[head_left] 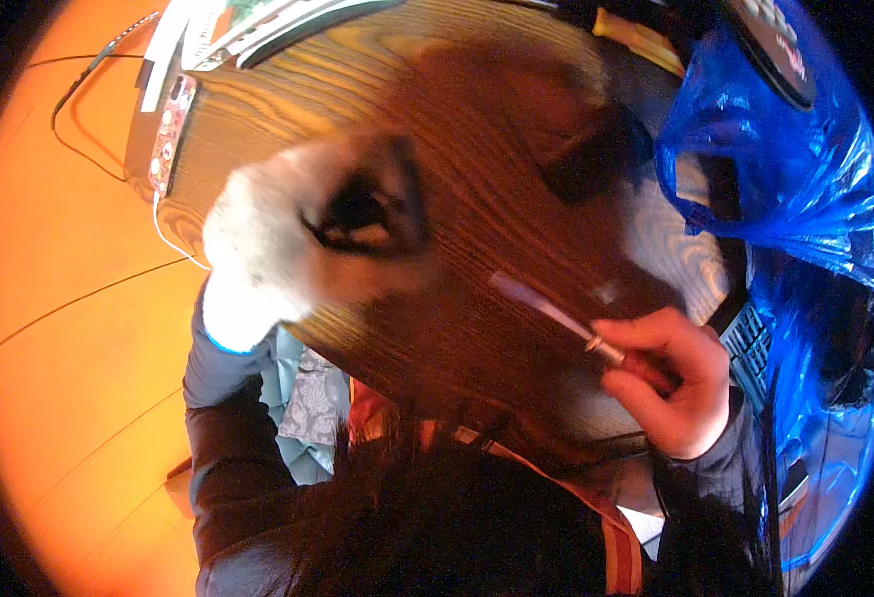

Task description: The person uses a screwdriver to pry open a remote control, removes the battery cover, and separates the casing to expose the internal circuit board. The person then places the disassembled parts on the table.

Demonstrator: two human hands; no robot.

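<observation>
My left hand (263,239), washed out white and smeared by motion, is over the left part of the dark wood-grain table (337,85). At its fingers is a dark-edged, hollow, roughly triangular thing (367,209), apparently in its grip; blur hides its kind and how the fingers lie. My right hand (671,373) is closed round the handle of a slim knife-like tool (556,316). The tool has a shiny collar and a pale narrow end that points up and left, toward the left hand but apart from it.
A crumpled blue plastic bag (805,179) fills the right side, with a dark round-edged object (780,45) above it. A patterned phone-like slab (170,134) with a white cable lies at the table's left edge. Something yellow (639,42) lies at the back right. Orange floor (69,338) shows left.
</observation>
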